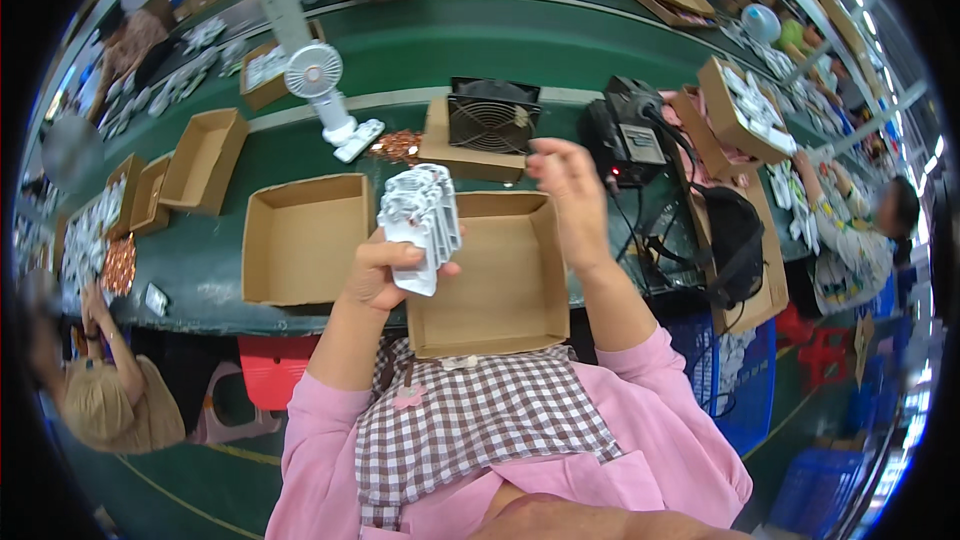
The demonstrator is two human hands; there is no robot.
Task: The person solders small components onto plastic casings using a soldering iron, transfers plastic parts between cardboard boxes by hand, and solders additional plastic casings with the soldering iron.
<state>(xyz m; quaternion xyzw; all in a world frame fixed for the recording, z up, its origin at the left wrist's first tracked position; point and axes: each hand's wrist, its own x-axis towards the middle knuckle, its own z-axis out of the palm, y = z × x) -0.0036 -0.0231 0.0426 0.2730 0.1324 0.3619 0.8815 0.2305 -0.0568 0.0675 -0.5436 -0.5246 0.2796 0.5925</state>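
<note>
My left hand point(382, 275) is closed around a stack of white plastic casings point(422, 225), its thumb lying across the front one. The casings are nested closely together, with moulded ribs and cut-outs at their upper ends. Behind and right of the stack, an open cardboard box point(500, 325) sits at the bench edge before me, with a bare bottom. My right hand point(572, 195) is raised by that box's far right corner, its fingers loosely bent and somewhat apart. Nothing shows in it. A second open cardboard box point(306, 255) lies to the left.
Beyond the boxes are a black fan unit point(492, 118), copper-coloured small parts point(397, 146) and a small white fan point(315, 75). A black device point(625, 135) with cables stands at right, near a black cap point(733, 240). Co-workers sit on both sides.
</note>
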